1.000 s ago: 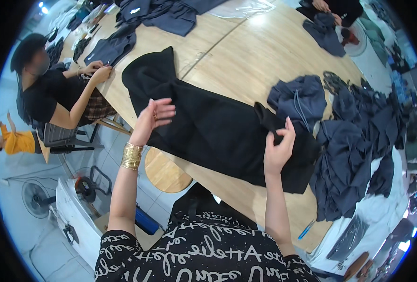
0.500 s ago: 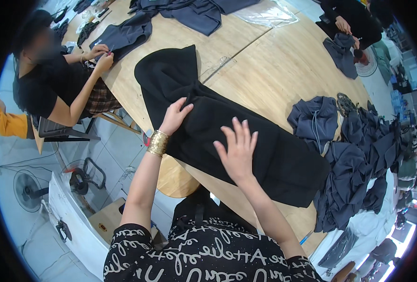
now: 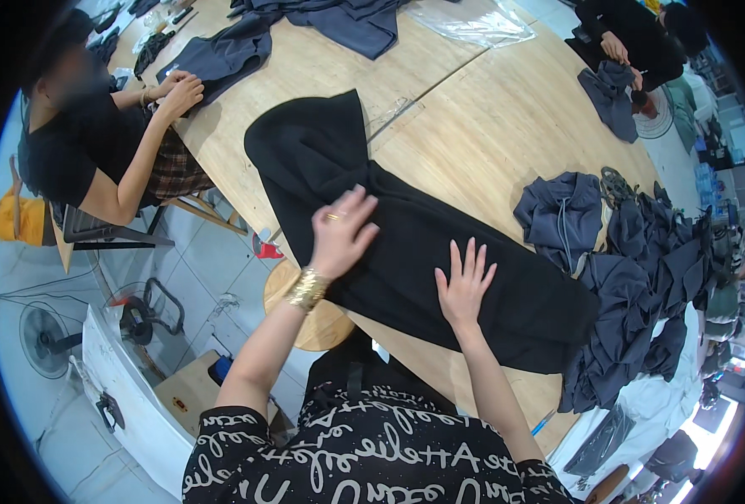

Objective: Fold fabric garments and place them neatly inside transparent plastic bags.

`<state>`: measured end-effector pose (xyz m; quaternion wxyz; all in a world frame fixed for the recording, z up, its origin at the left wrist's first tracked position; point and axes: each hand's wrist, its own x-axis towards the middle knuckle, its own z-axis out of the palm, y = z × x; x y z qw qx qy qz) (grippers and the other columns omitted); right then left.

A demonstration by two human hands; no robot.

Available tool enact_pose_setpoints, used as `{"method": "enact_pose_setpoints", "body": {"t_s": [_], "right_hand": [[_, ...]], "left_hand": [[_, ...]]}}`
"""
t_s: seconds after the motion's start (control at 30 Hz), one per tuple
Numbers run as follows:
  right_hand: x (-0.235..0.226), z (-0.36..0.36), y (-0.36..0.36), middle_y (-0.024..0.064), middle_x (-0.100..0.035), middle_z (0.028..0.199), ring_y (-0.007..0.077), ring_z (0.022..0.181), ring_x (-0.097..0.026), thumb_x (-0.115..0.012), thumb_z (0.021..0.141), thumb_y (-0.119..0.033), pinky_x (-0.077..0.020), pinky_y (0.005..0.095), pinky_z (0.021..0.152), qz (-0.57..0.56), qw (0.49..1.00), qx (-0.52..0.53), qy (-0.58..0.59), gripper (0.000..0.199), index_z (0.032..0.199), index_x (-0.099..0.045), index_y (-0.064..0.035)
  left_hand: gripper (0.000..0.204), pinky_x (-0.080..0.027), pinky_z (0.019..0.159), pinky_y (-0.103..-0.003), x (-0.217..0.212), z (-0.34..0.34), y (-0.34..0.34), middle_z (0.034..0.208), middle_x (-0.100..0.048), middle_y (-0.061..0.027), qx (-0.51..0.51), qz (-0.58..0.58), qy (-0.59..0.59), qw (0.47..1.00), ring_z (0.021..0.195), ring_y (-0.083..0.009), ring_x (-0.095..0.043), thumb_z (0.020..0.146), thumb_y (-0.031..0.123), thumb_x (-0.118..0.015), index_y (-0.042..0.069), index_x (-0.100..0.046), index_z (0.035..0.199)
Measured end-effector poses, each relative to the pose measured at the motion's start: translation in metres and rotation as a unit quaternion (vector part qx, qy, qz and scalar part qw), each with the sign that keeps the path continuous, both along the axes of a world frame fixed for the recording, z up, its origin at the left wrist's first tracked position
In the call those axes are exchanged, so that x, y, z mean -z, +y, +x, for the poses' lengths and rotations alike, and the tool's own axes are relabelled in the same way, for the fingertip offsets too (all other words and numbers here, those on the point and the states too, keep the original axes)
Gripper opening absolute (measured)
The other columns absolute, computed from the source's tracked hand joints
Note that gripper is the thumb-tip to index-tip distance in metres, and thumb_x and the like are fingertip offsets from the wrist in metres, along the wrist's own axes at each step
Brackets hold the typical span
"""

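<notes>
Two hands flat and unclenched on the black garment [image 3: 406,227], left hand [image 3: 339,231] near its middle, right hand [image 3: 465,286] just beside, grasping nothing. The garment lies along the counter [image 3: 490,118] near its edge; a hard push could bunch the cloth or slide it off. Beyond, the grey pile [image 3: 633,294] crowds its end. Farther off, a co-worker's hands [image 3: 175,88] press on grey cloth; the garment's fold lines are lost in the black.
</notes>
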<state>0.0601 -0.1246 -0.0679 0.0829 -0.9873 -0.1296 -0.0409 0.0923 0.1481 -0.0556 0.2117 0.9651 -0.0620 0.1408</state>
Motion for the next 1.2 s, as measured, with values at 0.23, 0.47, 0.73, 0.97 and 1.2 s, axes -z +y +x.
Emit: {"method": "enact_pose_setpoints", "body": {"t_s": [0.23, 0.47, 0.73, 0.97, 1.2], "right_hand": [[-0.049, 0.010, 0.091, 0.0117, -0.030, 0.145, 0.0316, 0.137, -0.020, -0.063, 0.080, -0.035, -0.0105, 0.0572, 0.108, 0.140, 0.973, -0.179, -0.026, 0.063, 0.136, -0.040, -0.0162], [0.005, 0.048, 0.117, 0.0117, -0.026, 0.147, 0.0368, 0.136, -0.019, -0.055, 0.083, -0.046, -0.0134, 0.0649, 0.103, 0.046, 0.979, -0.198, -0.005, 0.064, 0.140, -0.035, -0.0232], [-0.089, 0.026, 0.197, 0.0203, -0.034, 0.138, 0.0348, 0.128, -0.034, -0.071, 0.071, -0.039, -0.0277, 0.0494, 0.101, 0.368, 0.891, -0.255, 0.068, 0.084, 0.139, -0.032, -0.0069], [-0.173, 0.066, 0.181, 0.0103, -0.068, 0.084, 0.0150, 0.083, -0.065, -0.074, 0.077, -0.020, -0.0498, 0.0287, 0.074, 0.566, 0.775, -0.194, 0.202, 0.037, 0.103, -0.061, 0.0022], [-0.150, 0.040, 0.101, 0.0115, -0.057, 0.115, 0.0191, 0.107, -0.056, -0.071, 0.079, -0.020, -0.0453, 0.0313, 0.087, 0.392, 0.885, -0.192, 0.161, 0.050, 0.122, -0.051, -0.0037]], "left_hand": [[0.072, -0.039, 0.096, -0.036, 0.054, 0.064, 0.224, 0.124, -0.051, -0.0253, -0.421, -0.373, -0.037, 0.826, 0.115, -0.0310, -0.050, 0.068, 0.037, -0.075, -0.009, -0.052, 0.117], [0.038, -0.048, 0.077, -0.033, -0.047, 0.051, 0.161, 0.091, -0.064, -0.0170, -0.382, -0.422, -0.130, 0.812, 0.083, -0.0262, -0.062, 0.067, 0.014, -0.069, -0.005, -0.057, 0.098], [0.040, -0.046, 0.076, -0.036, -0.133, -0.014, 0.086, 0.093, -0.055, -0.0137, -0.350, -0.303, -0.150, 0.874, 0.086, -0.0241, -0.056, 0.076, 0.018, -0.068, 0.001, -0.046, 0.104], [0.069, -0.036, 0.100, -0.038, -0.123, -0.048, 0.075, 0.137, -0.035, -0.0153, -0.305, -0.403, -0.235, 0.830, 0.123, -0.0266, -0.039, 0.080, 0.018, -0.068, 0.004, -0.030, 0.136], [0.074, -0.028, 0.106, -0.041, -0.047, -0.039, 0.111, 0.145, -0.022, -0.0174, -0.364, -0.689, -0.141, 0.611, 0.133, -0.0303, -0.026, 0.086, 0.024, -0.061, 0.007, -0.016, 0.143]]}}
